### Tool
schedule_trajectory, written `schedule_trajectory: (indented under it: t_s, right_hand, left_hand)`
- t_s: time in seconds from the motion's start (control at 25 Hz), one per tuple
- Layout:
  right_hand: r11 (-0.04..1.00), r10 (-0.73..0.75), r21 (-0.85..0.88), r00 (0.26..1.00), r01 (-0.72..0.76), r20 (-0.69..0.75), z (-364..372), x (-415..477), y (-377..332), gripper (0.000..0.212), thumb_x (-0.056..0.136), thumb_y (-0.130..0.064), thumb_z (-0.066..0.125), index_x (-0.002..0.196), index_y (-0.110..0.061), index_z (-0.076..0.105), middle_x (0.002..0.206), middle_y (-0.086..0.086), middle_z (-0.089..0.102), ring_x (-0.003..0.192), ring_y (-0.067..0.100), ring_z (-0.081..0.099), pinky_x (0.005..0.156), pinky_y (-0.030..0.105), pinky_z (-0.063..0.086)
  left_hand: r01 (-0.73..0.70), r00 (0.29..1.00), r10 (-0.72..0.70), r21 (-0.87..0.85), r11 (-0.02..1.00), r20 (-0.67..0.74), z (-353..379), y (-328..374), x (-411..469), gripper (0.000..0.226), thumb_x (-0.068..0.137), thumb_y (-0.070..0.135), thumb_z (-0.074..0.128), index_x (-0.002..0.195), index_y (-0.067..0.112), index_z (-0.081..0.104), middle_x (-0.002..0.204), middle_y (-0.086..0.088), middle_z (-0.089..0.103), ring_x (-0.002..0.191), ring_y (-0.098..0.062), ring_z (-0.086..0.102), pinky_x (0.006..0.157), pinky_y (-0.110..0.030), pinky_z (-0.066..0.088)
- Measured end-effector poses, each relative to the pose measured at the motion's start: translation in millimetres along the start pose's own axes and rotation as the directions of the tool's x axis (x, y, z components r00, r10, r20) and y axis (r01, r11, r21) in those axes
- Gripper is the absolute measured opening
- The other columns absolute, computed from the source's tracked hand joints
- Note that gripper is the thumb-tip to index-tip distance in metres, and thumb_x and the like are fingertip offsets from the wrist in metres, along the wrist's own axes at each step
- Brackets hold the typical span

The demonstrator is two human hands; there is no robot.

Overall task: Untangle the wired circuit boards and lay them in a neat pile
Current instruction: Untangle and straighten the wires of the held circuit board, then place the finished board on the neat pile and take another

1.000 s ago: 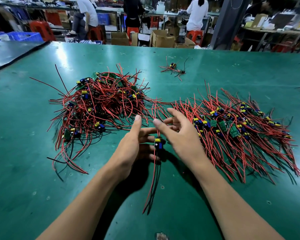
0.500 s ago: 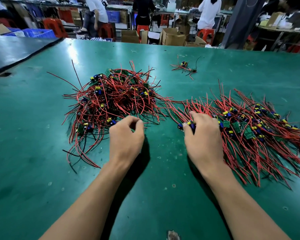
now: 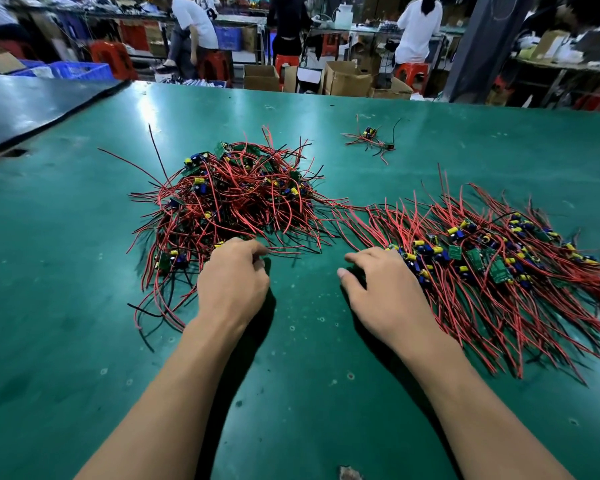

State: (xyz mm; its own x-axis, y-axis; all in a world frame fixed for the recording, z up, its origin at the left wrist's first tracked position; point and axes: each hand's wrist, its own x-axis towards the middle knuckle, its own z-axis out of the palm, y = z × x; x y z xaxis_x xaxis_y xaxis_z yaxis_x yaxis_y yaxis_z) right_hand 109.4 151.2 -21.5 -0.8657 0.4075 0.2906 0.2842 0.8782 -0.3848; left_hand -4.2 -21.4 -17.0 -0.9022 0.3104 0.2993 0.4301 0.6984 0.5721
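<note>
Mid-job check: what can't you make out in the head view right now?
Left hand: its knuckles hide whether the fingertips pinch a wire at the tangled heap of red-wired green circuit boards, head view.
Sorted pile of wired boards: cut off by the right edge.
Small far cluster of wired boards: too small to count.
Under the right hand: covered by its palm.
</note>
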Motion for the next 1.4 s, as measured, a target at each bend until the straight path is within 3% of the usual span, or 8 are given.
schedule_trajectory:
  t_s: [0.2,0.36,0.52,0.72,0.92,1.08,1.24,1.4]
  right_hand:
    - [0.996,-0.027,0.085,0.999,0.030,-0.040,-2,-2,0,0.033,0.096,-0.028,0.063,0.121,-0.009,0.070,0.118,0.004,0.068,0.116,0.023,0.054,0.104,0.034,0.039]
    - [0.983,-0.046,0.175,0.997,0.056,-0.063,-5,-1,0,0.029,0.093,-0.026,0.068,0.118,-0.013,0.071,0.113,0.000,0.068,0.112,0.020,0.057,0.101,0.035,0.044]
    - [0.985,-0.090,0.158,0.990,0.073,0.105,-3,0,-1,0.046,0.085,-0.033,0.077,0.128,-0.019,0.066,0.111,-0.001,0.067,0.109,0.020,0.056,0.100,0.037,0.045]
    - [0.952,-0.207,0.241,0.977,0.191,0.044,-5,-2,0,0.022,0.082,-0.008,0.062,0.100,-0.013,0.074,0.091,0.002,0.065,0.091,0.027,0.058,0.080,0.037,0.047]
    - [0.801,-0.153,0.597,0.977,0.036,0.147,-15,-1,-7,0.043,0.074,0.013,0.060,0.085,-0.026,0.074,0.081,-0.011,0.071,0.079,0.005,0.063,0.075,0.023,0.049]
    - [0.564,-0.139,0.813,0.955,-0.141,0.262,-16,0,-10,0.012,0.091,0.002,0.067,0.096,-0.005,0.075,0.093,0.021,0.073,0.082,0.017,0.060,0.077,0.035,0.048]
    - [0.568,0.084,0.816,0.994,-0.106,0.071,-12,5,-7,0.008,0.095,-0.012,0.068,0.093,-0.010,0.075,0.082,0.008,0.075,0.069,0.012,0.067,0.073,0.027,0.055]
    - [0.404,0.263,0.899,0.963,-0.165,0.059,-9,7,-6,0.010,0.095,-0.016,0.068,0.089,-0.015,0.075,0.081,0.000,0.076,0.070,0.011,0.071,0.069,0.022,0.058]
  left_hand:
    - [-0.133,0.991,0.131,-0.108,0.985,-0.031,3,-3,-1,0.016,0.089,0.007,0.064,0.100,0.011,0.075,0.101,-0.006,0.070,0.092,-0.027,0.063,0.082,-0.042,0.053]
    - [-0.377,0.925,0.350,-0.234,0.896,-0.149,5,11,-8,0.011,0.087,0.000,0.067,0.094,0.005,0.073,0.091,-0.006,0.071,0.084,-0.022,0.065,0.078,-0.038,0.053]
    - [-0.545,0.839,0.504,-0.296,0.785,-0.207,14,36,-28,0.010,0.085,-0.002,0.068,0.091,0.006,0.072,0.088,-0.003,0.069,0.078,-0.020,0.065,0.071,-0.033,0.051]
    - [-0.593,0.798,0.585,-0.363,0.719,-0.145,20,53,-45,0.017,0.085,0.001,0.064,0.098,0.010,0.071,0.097,0.000,0.071,0.088,-0.020,0.067,0.076,-0.036,0.053]
    - [-0.519,0.855,0.455,-0.401,0.755,-0.251,17,51,-42,0.008,0.085,0.003,0.072,0.091,0.008,0.073,0.085,0.002,0.071,0.076,-0.016,0.065,0.070,-0.033,0.053]
    - [-0.431,0.893,0.303,-0.441,0.787,-0.333,13,51,-36,0.005,0.086,0.009,0.073,0.091,0.010,0.073,0.085,0.005,0.071,0.076,-0.010,0.065,0.071,-0.031,0.053]
    - [-0.260,0.933,0.070,-0.529,0.808,-0.352,7,40,-23,0.010,0.094,0.018,0.063,0.096,0.013,0.071,0.084,0.004,0.070,0.074,-0.012,0.065,0.067,-0.036,0.054]
    - [-0.172,0.953,0.030,-0.459,0.872,-0.300,7,29,-17,0.014,0.091,0.009,0.061,0.100,0.013,0.071,0.088,0.003,0.070,0.079,-0.016,0.063,0.071,-0.038,0.053]
